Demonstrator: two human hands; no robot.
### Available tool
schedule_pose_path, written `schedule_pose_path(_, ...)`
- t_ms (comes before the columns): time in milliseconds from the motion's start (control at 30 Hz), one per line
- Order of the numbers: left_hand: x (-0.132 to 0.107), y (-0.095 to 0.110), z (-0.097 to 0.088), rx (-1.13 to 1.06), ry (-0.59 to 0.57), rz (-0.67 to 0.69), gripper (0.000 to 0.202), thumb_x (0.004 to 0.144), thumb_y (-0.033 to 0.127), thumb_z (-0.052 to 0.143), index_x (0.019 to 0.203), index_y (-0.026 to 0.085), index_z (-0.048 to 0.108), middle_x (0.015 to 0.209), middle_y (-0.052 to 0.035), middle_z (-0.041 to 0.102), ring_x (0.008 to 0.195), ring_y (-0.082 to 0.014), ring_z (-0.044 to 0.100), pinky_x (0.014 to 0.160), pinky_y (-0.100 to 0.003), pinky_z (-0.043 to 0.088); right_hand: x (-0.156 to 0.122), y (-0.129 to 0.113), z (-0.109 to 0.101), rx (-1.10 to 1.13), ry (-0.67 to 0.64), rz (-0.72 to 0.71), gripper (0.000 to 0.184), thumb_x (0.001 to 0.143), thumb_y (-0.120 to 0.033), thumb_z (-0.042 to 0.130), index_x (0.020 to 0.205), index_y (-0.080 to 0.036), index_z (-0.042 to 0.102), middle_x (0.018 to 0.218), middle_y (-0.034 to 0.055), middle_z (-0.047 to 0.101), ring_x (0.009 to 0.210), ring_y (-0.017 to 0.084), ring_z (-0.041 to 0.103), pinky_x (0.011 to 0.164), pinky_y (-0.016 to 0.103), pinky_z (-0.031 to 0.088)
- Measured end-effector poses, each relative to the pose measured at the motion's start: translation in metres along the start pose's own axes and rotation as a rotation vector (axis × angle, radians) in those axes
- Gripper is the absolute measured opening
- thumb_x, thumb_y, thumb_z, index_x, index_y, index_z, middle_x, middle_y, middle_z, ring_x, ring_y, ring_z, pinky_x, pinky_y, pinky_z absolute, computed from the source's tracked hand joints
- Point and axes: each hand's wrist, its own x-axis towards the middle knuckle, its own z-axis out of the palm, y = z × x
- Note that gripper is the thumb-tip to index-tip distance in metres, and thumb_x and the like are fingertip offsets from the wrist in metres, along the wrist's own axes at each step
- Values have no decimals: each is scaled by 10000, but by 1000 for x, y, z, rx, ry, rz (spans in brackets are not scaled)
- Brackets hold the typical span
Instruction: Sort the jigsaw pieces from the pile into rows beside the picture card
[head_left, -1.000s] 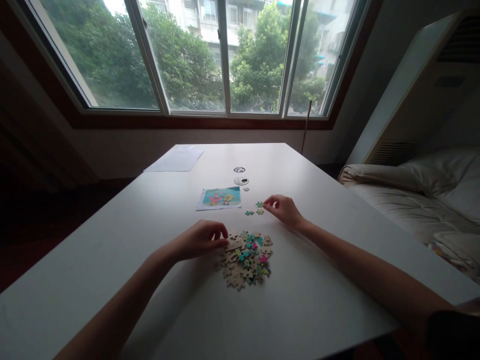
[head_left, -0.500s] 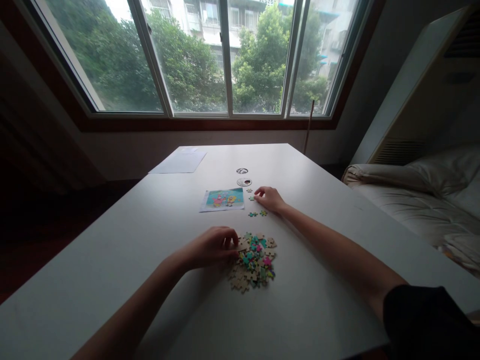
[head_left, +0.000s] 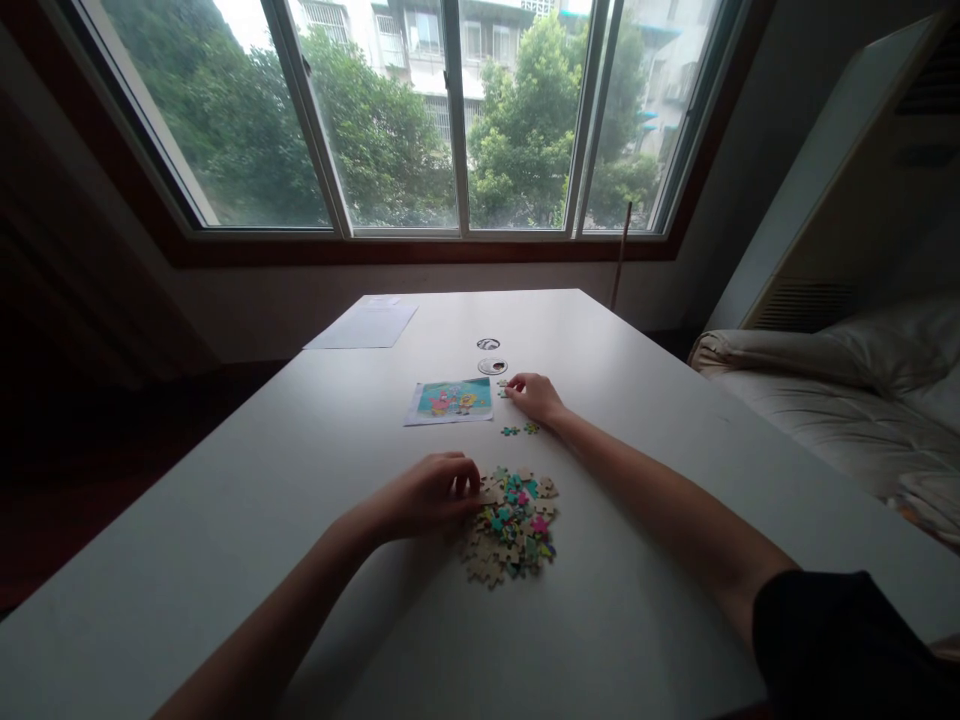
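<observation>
A heap of jigsaw pieces (head_left: 514, 523), some face up in teal and pink, some showing brown backs, lies on the white table (head_left: 300, 480). My left hand (head_left: 427, 495) rests at the heap's left edge with its fingers curled onto a piece. My right hand (head_left: 534, 396) reaches farther out, fingers bent over small pieces beside the colourful reference picture (head_left: 451, 400). Two loose pieces (head_left: 520, 430) lie just below that hand.
A sheet of paper (head_left: 365, 325) lies at the table's far left. Two round cable holes (head_left: 491, 356) sit beyond the picture. A wide window spans the back wall, and a sofa with cushions (head_left: 832, 400) stands to the right.
My right hand went from beside the two loose pieces up to the spot right of the picture. My left hand slid a little right onto the heap's edge.
</observation>
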Motion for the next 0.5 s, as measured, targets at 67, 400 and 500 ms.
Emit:
schedule_pose_path(67,0,-2,1,21,27,18,107,745,251,564,786,155,583,761,-16,550,638,-108,475,569,-201,385,-11,-6,-3,23,0,-44,186,782,-291,531,846,-173,660,796,39,655,686,124,562,643,232,406)
schedule_pose_path(400,6,7,9,-132,182,64,166,810,293,530,737,150,572,635,18,564,571,-76,462,529,-176,369,-117,-38,-46,290,-258,-415,236,768,-381,575,817,-165,657,693,17,594,583,82,488,560,198,393)
schedule_pose_path(500,10,16,15,-229,239,30,167,798,299,550,748,141,573,641,15,562,576,-74,459,515,-172,365,-135,-37,-47,315,-250,-379,213,749,-357,599,805,-157,648,696,18,593,577,81,482,547,196,386)
